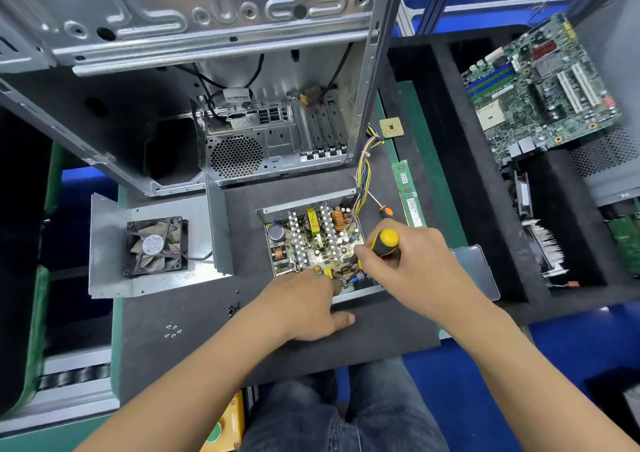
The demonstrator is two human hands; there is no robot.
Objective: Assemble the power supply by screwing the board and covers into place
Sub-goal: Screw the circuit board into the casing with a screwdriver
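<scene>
Right hand (412, 264) wrapped around yellow-black screwdriver (382, 243), handle up, shaft angled down into near right corner of power supply box (360, 292); tip hidden by wires. Left hand (304, 302) rests on near edge of the box, fingers reaching in by the board (311, 240), thumb out flat on dark mat (194, 313); cannot tell if fingers pinch anything. Board sits inside the open metal box, mid-mat, wire bundle (363, 171) running out its far right corner. Second small screwdriver (381, 207) lies just right of the box, RAM stick (408, 191) beyond it. Cover with fan (156, 247) lies left of the box, apart. Loose screws (172, 331) on mat near left. PC case (207, 70) behind. CPU chip (391, 127) by case corner. Motherboard (540, 87) far right.
</scene>
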